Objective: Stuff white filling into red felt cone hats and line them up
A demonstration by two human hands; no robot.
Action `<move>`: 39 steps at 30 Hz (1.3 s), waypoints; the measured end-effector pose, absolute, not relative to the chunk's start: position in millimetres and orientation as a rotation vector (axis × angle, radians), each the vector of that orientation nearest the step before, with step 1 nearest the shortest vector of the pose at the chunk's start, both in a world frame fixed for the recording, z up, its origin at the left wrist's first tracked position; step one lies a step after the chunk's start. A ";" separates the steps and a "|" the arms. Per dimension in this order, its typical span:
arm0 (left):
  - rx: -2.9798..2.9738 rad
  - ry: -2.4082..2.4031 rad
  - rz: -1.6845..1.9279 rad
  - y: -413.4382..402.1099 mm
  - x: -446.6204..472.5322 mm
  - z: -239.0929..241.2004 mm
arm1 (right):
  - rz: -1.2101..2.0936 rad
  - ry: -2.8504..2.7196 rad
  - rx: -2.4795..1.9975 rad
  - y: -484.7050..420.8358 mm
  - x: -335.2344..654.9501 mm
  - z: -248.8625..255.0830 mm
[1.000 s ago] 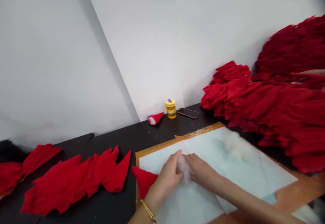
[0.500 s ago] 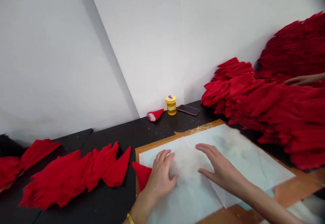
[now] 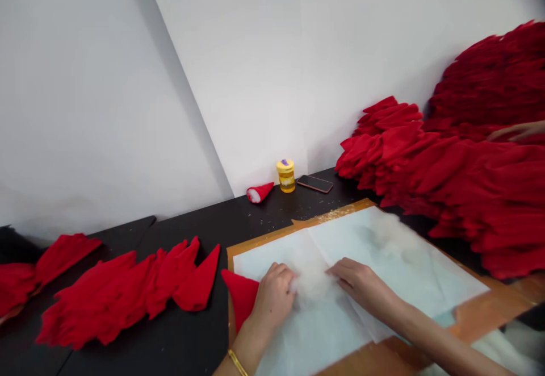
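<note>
A thin tuft of white stuffing fiber (image 3: 314, 279) lies over the white sheet (image 3: 361, 313) between my two hands. My left hand (image 3: 276, 293) is closed on the left edge of the fiber, fingers curled. On the other side, my right hand (image 3: 357, 282) pinches its right edge. Beside my left wrist a red fabric cone (image 3: 242, 296) rests at the sheet's left border, partly hidden by that hand. More loose fiber (image 3: 394, 237) is spread on the right half of the sheet.
Red fabric pieces (image 3: 128, 293) lie in a row on the black table (image 3: 191, 342). Large red piles (image 3: 477, 188) stand at right, where another person's hand (image 3: 522, 131) reaches in. A stuffed red cone (image 3: 259, 192), yellow jar (image 3: 286, 177) and phone (image 3: 315, 183) sit by the wall.
Both my hands have gone from open, with fingers apart above the fiber, to closed on its two sides. The other person's hand has shifted slightly right.
</note>
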State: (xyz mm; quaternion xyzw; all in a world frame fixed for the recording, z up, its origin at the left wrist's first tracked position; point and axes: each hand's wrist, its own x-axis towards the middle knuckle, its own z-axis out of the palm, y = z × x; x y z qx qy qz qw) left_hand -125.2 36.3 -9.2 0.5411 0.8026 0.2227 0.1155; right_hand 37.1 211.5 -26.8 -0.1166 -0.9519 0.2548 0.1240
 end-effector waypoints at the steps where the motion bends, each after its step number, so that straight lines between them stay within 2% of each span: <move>1: 1.599 2.338 0.659 34.1 -126.4 -7.1 | 0.751 -2.773 -0.347 214.0 38.9 -27.5; 6: 1.654 2.265 0.683 19.4 -130.1 7.8 | 0.759 -2.800 -0.306 223.3 46.7 -15.7; 10: 1.732 2.139 0.665 -3.5 -138.1 22.1 | 0.933 -2.771 -0.188 235.9 48.7 15.0; 14: 1.563 2.357 0.619 -15.1 -148.7 34.7 | 0.867 -2.694 -0.346 237.7 11.6 28.7; 20: 1.390 2.422 0.568 -2.8 -144.1 24.9 | 0.982 -2.832 -0.052 202.0 -56.0 11.8; 25: 1.317 2.462 0.575 5.5 -133.9 14.5 | 1.116 -2.831 0.233 186.0 -32.4 15.7; 28: 1.353 2.467 0.540 9.9 -132.5 13.5 | 1.054 -2.867 0.305 178.9 -8.3 10.1; 33: 1.360 2.535 0.500 17.5 -121.6 6.4 | 0.750 -2.881 0.012 157.9 -0.2 -22.6; 39: 1.504 2.446 0.559 6.3 -95.4 15.4 | 0.839 -2.833 -0.096 160.1 -12.9 -36.1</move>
